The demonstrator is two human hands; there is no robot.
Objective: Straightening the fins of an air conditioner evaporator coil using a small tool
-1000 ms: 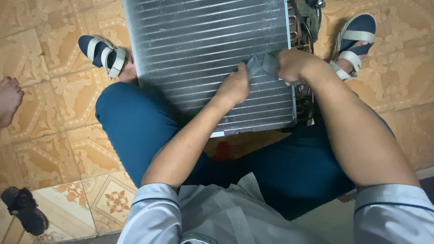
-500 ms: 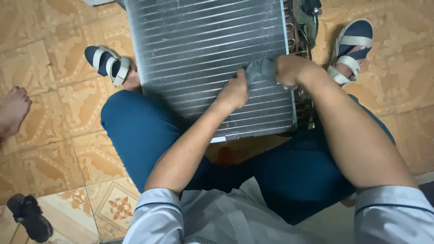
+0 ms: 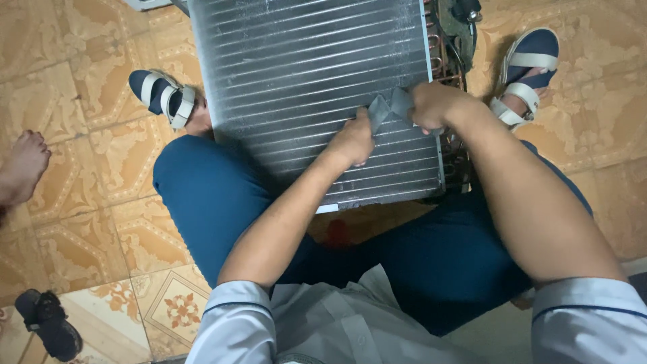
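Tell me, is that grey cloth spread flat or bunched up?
Bunched: the grey cloth is creased and pinched between the left hand and right hand against the finned coil.

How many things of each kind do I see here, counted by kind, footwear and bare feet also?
Finned metal coil panel: 1
Grey cloth, held between left hand and right hand: 1
Blue-and-white sandals: 2
Black sandal: 1
Another person's bare foot: 1
Total: 6

A small grey cloth [image 3: 387, 106], crumpled and pinched at both ends, lies against the near right part of a large finned metal coil panel [image 3: 303, 74].
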